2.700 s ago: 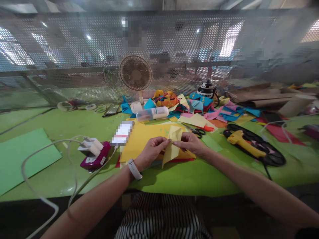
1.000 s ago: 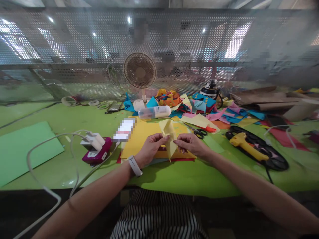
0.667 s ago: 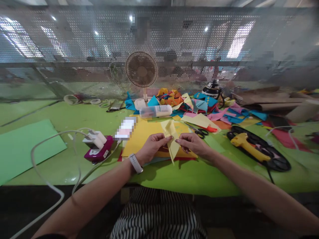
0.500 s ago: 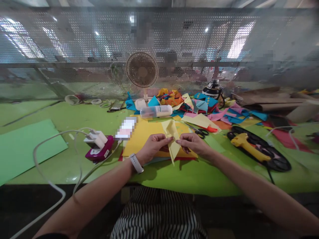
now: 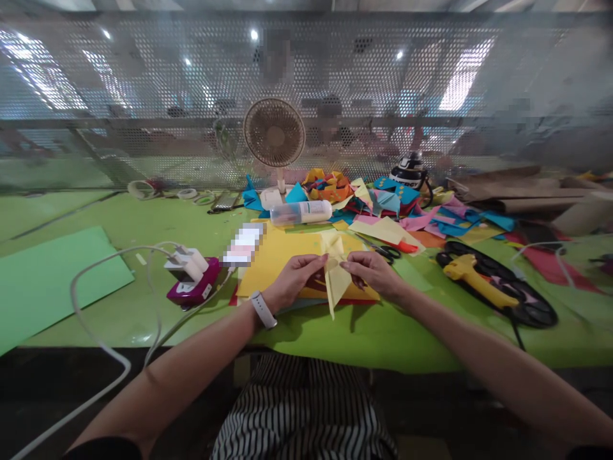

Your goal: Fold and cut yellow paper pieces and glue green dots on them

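A folded piece of pale yellow paper (image 5: pixel 336 282) is held up between my hands, its lower tip pointing down. My left hand (image 5: pixel 299 278), with a white watch band on the wrist, pinches the paper's left side between thumb and fingers. On the other side, my right hand (image 5: pixel 371 273) is closed with thumb and forefinger on the paper's right edge. Below and behind them lies a stack of yellow paper sheets (image 5: pixel 268 252), with red edges showing under it. Black-handled scissors (image 5: pixel 390 253) rest just beyond my right hand.
A phone (image 5: pixel 244 244) and a purple power strip (image 5: pixel 194 289) with white cables sit at left. On the right, a yellow glue gun (image 5: pixel 481 281) lies on a black tray. Behind are a bottle (image 5: pixel 301 212), a fan (image 5: pixel 274 134) and heaped coloured paper pieces (image 5: pixel 383 198).
The pale yellow paper has turned slightly in my fingers, and its upper part looks more creased. Both hands stay in nearly the same place; the view has shifted a little.
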`<action>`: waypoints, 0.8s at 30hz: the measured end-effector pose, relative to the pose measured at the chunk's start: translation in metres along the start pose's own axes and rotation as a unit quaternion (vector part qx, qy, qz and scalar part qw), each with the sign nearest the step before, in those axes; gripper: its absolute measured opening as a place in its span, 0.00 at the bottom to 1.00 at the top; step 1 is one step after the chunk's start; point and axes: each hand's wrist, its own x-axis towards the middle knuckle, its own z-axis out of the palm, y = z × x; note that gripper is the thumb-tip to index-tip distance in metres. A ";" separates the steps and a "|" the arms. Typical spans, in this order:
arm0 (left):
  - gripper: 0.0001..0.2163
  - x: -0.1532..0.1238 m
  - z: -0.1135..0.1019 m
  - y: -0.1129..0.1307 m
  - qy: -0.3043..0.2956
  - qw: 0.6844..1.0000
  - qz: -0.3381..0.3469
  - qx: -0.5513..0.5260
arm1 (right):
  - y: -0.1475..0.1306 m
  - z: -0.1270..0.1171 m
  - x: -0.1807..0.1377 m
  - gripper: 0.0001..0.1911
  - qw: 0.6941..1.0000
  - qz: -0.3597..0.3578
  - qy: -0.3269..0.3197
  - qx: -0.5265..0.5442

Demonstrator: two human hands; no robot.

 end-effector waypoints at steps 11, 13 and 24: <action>0.14 0.002 0.001 0.001 0.008 0.999 0.007 0.034 | -0.001 0.002 -0.002 0.16 1.000 -0.011 -0.015 -0.014; 0.13 0.001 0.001 0.001 0.006 0.999 -0.006 0.035 | 0.000 0.002 -0.001 0.17 1.000 -0.008 -0.019 -0.008; 0.13 0.003 -0.006 0.000 0.028 0.996 -0.040 -0.070 | -0.003 0.000 -0.011 0.22 0.860 -0.353 0.042 -0.366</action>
